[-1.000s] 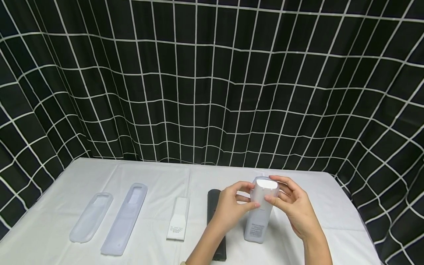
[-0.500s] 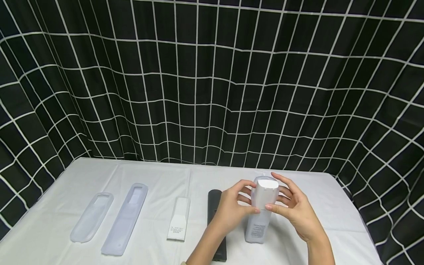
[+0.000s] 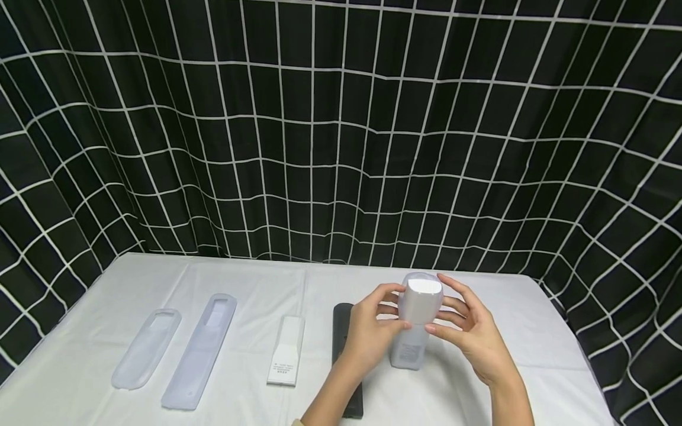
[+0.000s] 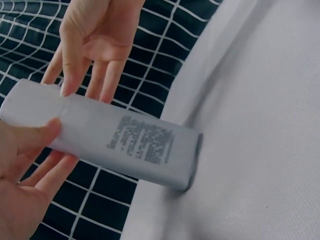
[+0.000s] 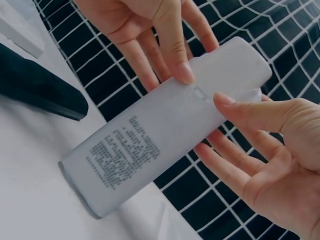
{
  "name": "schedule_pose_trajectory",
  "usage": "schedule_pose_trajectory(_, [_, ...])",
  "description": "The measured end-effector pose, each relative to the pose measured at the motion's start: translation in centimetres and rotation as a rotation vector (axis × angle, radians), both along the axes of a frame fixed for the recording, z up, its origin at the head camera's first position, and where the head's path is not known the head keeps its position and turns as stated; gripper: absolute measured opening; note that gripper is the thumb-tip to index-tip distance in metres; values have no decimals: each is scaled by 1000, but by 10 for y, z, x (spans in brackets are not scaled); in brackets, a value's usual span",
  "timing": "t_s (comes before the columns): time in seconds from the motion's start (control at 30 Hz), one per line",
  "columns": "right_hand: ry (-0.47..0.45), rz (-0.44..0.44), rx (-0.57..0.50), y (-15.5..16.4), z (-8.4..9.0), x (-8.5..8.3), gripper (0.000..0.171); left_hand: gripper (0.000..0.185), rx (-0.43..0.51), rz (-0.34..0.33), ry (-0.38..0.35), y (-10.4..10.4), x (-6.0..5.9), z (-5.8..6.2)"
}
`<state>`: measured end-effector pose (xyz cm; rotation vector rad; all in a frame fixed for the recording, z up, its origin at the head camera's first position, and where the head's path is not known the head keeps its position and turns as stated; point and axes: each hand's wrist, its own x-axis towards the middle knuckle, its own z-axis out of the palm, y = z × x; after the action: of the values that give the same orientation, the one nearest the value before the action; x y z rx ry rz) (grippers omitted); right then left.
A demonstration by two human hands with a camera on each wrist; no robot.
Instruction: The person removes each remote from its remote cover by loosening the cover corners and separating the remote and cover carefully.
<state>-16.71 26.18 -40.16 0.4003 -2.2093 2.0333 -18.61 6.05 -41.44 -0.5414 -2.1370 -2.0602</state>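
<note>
A white remote control (image 3: 423, 303) stands nearly upright over the right half of the table, mostly inside a translucent cover (image 5: 150, 125). The remote's bare end sticks out at the top, and printed text shows through the cover lower down. My left hand (image 3: 373, 325) pinches its left side, thumb on the near face and fingers behind. From the right side my right hand (image 3: 476, 334) does the same, its thumb (image 5: 235, 106) lying by the cover's edge. In the left wrist view the covered lower end (image 4: 187, 160) is close over the white cloth.
Left of the hands lie a black remote (image 3: 343, 316), partly behind my left forearm, and a white remote (image 3: 286, 352). Two translucent covers, a longer one (image 3: 199, 355) and a shorter one (image 3: 147, 349), lie farther left. A black gridded curtain (image 3: 341, 148) hangs behind the table.
The covered remote has risen slightly and stands more upright, its lower end shifted away from me. Both hands have moved with it, still holding its sides. The other things lie as before.
</note>
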Motion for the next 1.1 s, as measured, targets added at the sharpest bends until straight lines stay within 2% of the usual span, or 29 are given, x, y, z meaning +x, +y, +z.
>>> schedule_pose_trajectory(0.13, [-47, -49, 27, -2, -4, -3, 81, 55, 2, 31, 7, 1, 0, -1])
schedule_pose_trajectory(0.37, [-81, -72, 91, -6, -9, -6, 54, 61, -45, 49, 4, 0, 0, -5])
schedule_pose_trajectory(0.67, [-98, -92, 48, -8, -18, -8, 49, 44, -97, 44, -33, -1, -5, -17])
schedule_pose_trajectory(0.97, [-111, -130, 77, -8, -24, -12, 37, 37, -94, 38, -42, -1, -7, -22])
schedule_pose_trajectory(1.1, [-98, -118, 74, -7, -27, -12, 31, 33, -92, 29, -44, -2, -8, -24])
